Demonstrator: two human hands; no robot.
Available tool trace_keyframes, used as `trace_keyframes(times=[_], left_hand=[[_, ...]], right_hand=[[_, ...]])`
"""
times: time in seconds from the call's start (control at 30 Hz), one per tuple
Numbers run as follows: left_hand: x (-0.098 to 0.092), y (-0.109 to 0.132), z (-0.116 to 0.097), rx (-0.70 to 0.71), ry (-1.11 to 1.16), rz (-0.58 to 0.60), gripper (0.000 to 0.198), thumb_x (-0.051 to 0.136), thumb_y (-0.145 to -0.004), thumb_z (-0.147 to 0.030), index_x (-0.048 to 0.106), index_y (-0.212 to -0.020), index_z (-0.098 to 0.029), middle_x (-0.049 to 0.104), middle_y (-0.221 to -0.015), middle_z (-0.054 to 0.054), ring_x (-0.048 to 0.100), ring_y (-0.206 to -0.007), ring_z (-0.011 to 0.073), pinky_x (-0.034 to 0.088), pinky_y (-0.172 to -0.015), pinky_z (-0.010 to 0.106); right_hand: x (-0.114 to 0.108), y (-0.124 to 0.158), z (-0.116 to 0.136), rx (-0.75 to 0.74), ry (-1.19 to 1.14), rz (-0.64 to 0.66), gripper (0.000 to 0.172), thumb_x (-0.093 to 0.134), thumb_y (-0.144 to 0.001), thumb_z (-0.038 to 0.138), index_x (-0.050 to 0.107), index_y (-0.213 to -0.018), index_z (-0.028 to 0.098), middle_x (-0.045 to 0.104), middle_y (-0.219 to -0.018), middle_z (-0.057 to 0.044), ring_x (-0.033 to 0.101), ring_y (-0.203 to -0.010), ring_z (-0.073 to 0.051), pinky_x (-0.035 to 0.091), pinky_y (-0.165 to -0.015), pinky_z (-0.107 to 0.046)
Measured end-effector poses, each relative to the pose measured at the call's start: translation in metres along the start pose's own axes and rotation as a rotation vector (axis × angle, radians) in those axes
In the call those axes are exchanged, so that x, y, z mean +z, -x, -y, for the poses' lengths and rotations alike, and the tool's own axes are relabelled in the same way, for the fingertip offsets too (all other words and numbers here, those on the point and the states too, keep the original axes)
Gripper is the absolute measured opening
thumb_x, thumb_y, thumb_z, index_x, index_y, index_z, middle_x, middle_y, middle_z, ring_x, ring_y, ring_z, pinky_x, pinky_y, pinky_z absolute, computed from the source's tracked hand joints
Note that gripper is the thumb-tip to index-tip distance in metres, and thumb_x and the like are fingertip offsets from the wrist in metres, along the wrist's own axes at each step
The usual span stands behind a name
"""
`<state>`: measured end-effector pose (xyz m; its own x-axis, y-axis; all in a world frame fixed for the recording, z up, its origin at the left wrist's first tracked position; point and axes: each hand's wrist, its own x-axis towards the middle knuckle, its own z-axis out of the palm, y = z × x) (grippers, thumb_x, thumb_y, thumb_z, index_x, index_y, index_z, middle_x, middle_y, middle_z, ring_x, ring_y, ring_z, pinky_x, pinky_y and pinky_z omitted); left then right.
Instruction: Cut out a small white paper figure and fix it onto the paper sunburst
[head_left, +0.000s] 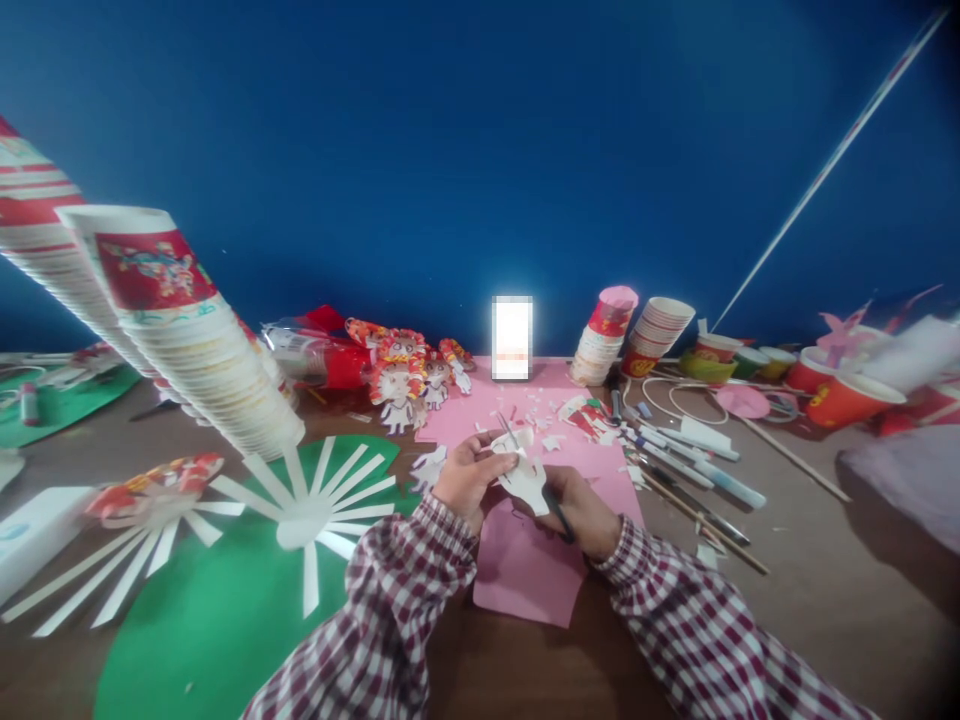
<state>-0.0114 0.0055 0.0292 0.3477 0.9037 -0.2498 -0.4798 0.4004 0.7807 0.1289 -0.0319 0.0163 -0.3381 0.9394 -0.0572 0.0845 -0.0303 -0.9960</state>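
Note:
My left hand point(466, 476) pinches a white paper cutout point(528, 484) between thumb and fingers, above a pink sheet point(529, 580). Closed round the black handles of a pair of scissors point(558, 514) is my right hand point(586, 508). The scissors lie against the cutout, and a thin blade tip pokes up beyond its far edge. How far the blades are apart is hard to make out. White paper scraps point(553, 442) are scattered on the pink paper beyond my hands. Several red-and-white paper figures point(399, 385) stand close together to the far left of them.
Tall stacks of paper cups point(202, 340) lean at the left. Near them, a cup cut into spread strips point(304, 522) lies on green card point(202, 620). Pens and brushes point(697, 485) lie at the right, with more cups point(855, 398) behind. A bright blurred screen point(512, 338) stands at the back.

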Motion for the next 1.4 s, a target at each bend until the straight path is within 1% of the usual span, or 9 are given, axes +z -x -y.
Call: trace_keyframes(times=[0.17,0.3,0.43,0.5,0.67,0.8,0.97,1.17,1.4], left_hand=[[0.0000,0.0002,0.0014,-0.005,0.018,-0.001,0.041,0.068,-0.057,-0.011,0.052,-0.095,-0.011,0.058,-0.060,0.000,0.057,-0.053,0.0126,0.046,-0.051,0.024],[0.0013,0.0017,-0.0003,-0.018,0.002,0.016,0.040,0.068,-0.057,-0.012,0.052,-0.094,-0.011,0.059,-0.063,0.001,0.057,-0.054,0.0123,0.047,-0.052,0.025],[0.0024,0.0024,-0.0027,0.053,-0.041,-0.062,0.037,0.067,-0.061,-0.016,0.051,-0.093,-0.014,0.060,-0.071,0.003,0.057,-0.056,0.0112,0.047,-0.050,0.023],[0.0023,0.0015,-0.0029,0.090,-0.048,-0.097,0.036,0.067,-0.061,-0.016,0.050,-0.093,-0.015,0.061,-0.073,0.003,0.058,-0.056,0.0108,0.047,-0.050,0.022],[0.0025,-0.0001,-0.0020,0.098,-0.061,-0.108,0.038,0.067,-0.060,-0.013,0.049,-0.093,-0.015,0.061,-0.072,0.002,0.058,-0.056,0.0104,0.047,-0.049,0.021],[0.0033,0.0004,-0.0009,0.116,-0.048,-0.130,0.040,0.068,-0.058,-0.014,0.049,-0.094,-0.015,0.062,-0.073,0.002,0.058,-0.056,0.0099,0.046,-0.049,0.020],[0.0034,-0.0001,0.0013,0.129,-0.032,-0.134,0.039,0.068,-0.059,-0.014,0.049,-0.093,-0.016,0.062,-0.074,0.002,0.058,-0.057,0.0097,0.046,-0.049,0.019],[0.0036,-0.0003,0.0026,0.143,-0.016,-0.130,0.040,0.068,-0.059,-0.015,0.048,-0.093,-0.015,0.062,-0.071,0.002,0.058,-0.056,0.0101,0.046,-0.050,0.020],[0.0061,0.0014,0.0022,0.146,0.006,-0.149,0.036,0.068,-0.059,-0.013,0.049,-0.090,-0.015,0.061,-0.069,0.002,0.057,-0.056,0.0098,0.046,-0.051,0.020]], right_hand=[[0.0024,0.0003,0.0027,-0.026,0.008,-0.018,0.024,0.066,-0.063,0.032,0.057,-0.074,0.012,0.043,-0.048,0.005,0.034,-0.040,-0.005,0.028,-0.037,-0.017],[0.0010,-0.0006,0.0032,-0.043,0.006,-0.027,0.022,0.066,-0.063,0.031,0.058,-0.072,0.012,0.044,-0.049,0.005,0.034,-0.040,-0.005,0.027,-0.037,-0.017],[-0.0015,-0.0014,0.0008,-0.009,0.005,-0.014,0.023,0.066,-0.062,0.031,0.059,-0.073,0.012,0.046,-0.049,0.005,0.035,-0.040,-0.005,0.028,-0.037,-0.017],[-0.0014,-0.0010,0.0005,-0.011,-0.002,-0.011,0.023,0.066,-0.062,0.031,0.060,-0.074,0.011,0.045,-0.049,0.005,0.035,-0.040,-0.005,0.028,-0.037,-0.017],[0.0008,0.0005,0.0036,-0.039,0.006,-0.014,0.026,0.067,-0.062,0.033,0.060,-0.074,0.011,0.045,-0.048,0.005,0.033,-0.039,-0.004,0.026,-0.036,-0.016],[0.0016,0.0005,0.0042,-0.032,0.060,-0.037,0.030,0.067,-0.062,0.038,0.059,-0.074,0.011,0.046,-0.046,0.005,0.034,-0.037,-0.004,0.027,-0.034,-0.017],[0.0032,0.0013,0.0038,-0.039,0.126,-0.082,0.030,0.065,-0.065,0.039,0.057,-0.071,0.011,0.046,-0.046,0.005,0.036,-0.037,-0.005,0.027,-0.034,-0.017],[0.0036,0.0022,0.0046,-0.027,0.114,-0.101,0.031,0.066,-0.064,0.040,0.051,-0.062,0.013,0.046,-0.046,0.005,0.037,-0.037,-0.005,0.027,-0.034,-0.017],[0.0048,0.0026,0.0029,-0.029,0.112,-0.124,0.029,0.066,-0.065,0.039,0.052,-0.062,0.013,0.046,-0.046,0.004,0.037,-0.038,-0.005,0.027,-0.035,-0.018]])
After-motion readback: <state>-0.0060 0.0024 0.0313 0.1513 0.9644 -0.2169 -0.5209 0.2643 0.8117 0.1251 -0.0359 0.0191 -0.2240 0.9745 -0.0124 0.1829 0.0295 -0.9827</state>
